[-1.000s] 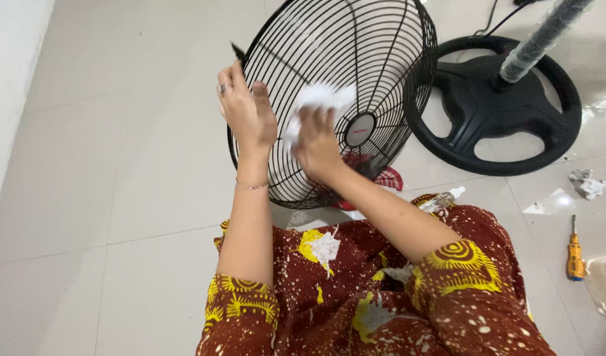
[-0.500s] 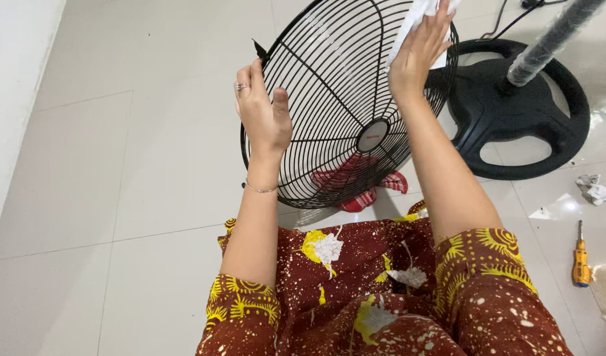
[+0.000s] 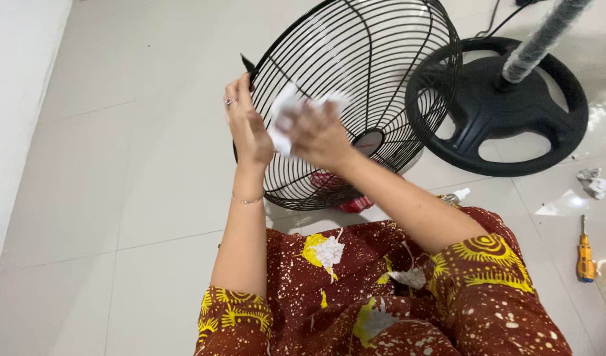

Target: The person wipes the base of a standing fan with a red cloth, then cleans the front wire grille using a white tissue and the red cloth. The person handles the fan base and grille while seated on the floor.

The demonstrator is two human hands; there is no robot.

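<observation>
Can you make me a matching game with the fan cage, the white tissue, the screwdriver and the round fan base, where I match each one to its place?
Things:
1. fan cage
2. white tissue
3. screwdriver
4. round fan base

Places:
A. lying on the floor at the far right
B. pressed against the wires by the right hand
C. on the floor behind the cage, with a pole rising from it
D. held at its rim by the left hand

Pairs: 1-D, 2-B, 3-A, 4-C
</observation>
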